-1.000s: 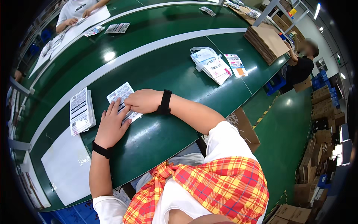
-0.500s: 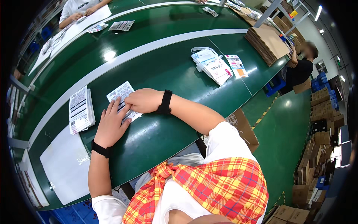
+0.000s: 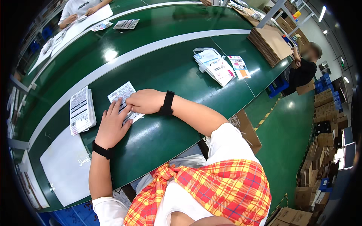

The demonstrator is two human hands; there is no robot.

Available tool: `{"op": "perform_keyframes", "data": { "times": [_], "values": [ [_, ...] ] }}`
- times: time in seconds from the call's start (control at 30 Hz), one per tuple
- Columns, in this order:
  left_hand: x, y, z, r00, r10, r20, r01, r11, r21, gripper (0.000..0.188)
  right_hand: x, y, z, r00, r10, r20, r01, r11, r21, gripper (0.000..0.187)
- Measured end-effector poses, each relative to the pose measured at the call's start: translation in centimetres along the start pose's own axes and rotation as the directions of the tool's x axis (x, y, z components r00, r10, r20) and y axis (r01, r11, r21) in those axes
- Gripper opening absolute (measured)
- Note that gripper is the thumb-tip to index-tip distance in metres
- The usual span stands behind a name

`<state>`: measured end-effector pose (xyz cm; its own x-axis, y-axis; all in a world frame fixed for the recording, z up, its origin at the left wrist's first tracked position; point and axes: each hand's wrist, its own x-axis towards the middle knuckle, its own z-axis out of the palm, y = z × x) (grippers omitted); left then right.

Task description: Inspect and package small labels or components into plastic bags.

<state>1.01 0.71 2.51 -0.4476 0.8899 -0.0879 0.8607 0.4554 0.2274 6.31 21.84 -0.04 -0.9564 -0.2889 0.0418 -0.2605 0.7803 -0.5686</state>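
— Where the two hands meet, left of centre in the frame, what is being pressed?

— A printed sheet (image 3: 123, 98) is pinned flat on the green table (image 3: 169, 75). The left hand (image 3: 111, 125) is laid on its lower edge, palm down, fingers spread and released, with nothing gripped. The right hand (image 3: 145, 101) is set on the sheet's right side, fingers loosely curled; whether a corner is pinched beneath it cannot be told.

— What is found close by?

— A stack of printed sheets (image 3: 81, 110) is seen just left of the left hand, apart from it. A blank white sheet (image 3: 68, 165) is spread at the lower left, near the table's edge. Black bands are worn on both wrists.

— And farther off?

— A pile of white packets (image 3: 214, 64) with a coloured card (image 3: 239, 67) beside it is seen right of centre in the upper half, well apart from the hands. Flat cardboard (image 3: 271, 42) is stacked at the upper right. A white stripe (image 3: 124, 58) is run across the table above the hands.

— Is anything in the way?

— Only part of the sheet is hidden, by the hands themselves. Another person (image 3: 77, 8) is seated at the upper left, and one more (image 3: 303, 69) at the right edge.
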Motion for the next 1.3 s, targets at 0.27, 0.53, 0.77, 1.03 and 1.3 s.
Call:
{"op": "perform_keyframes", "data": {
  "times": [0.27, 0.53, 0.77, 1.03, 1.3],
  "values": [
    [0.0, 0.1, -0.1, 1.000, -0.011, 0.003, 0.011, 1.000, 0.000, 0.053, 0.1, 0.1, 0.1, 1.000, -0.016, 0.008, 0.016, 1.000, -0.020, 0.018],
    [-0.1, 0.3, -0.1, 1.000, -0.004, 0.003, 0.004, 1.000, 0.002, 0.052, 0.0, -0.2, -0.3, 0.998, 0.023, 0.051, -0.024, 0.999, 0.023, 0.017],
    [-0.1, -0.2, -0.1, 1.000, 0.008, -0.001, -0.008, 1.000, 0.000, 0.052, 0.1, -0.7, -0.6, 0.998, 0.036, 0.050, -0.037, 0.999, 0.029, 0.018],
    [0.0, 0.0, 0.0, 1.000, 0.001, -0.003, -0.001, 1.000, 0.000, 0.053, 0.0, -0.5, -0.7, 0.997, 0.031, 0.067, -0.035, 0.998, 0.045, 0.021],
    [0.4, 0.2, -0.1, 1.000, 0.009, -0.002, -0.009, 1.000, 0.001, 0.052, -0.2, 0.0, -0.7, 0.999, -0.006, 0.033, 0.005, 1.000, 0.021, 0.019]
  ]
}}
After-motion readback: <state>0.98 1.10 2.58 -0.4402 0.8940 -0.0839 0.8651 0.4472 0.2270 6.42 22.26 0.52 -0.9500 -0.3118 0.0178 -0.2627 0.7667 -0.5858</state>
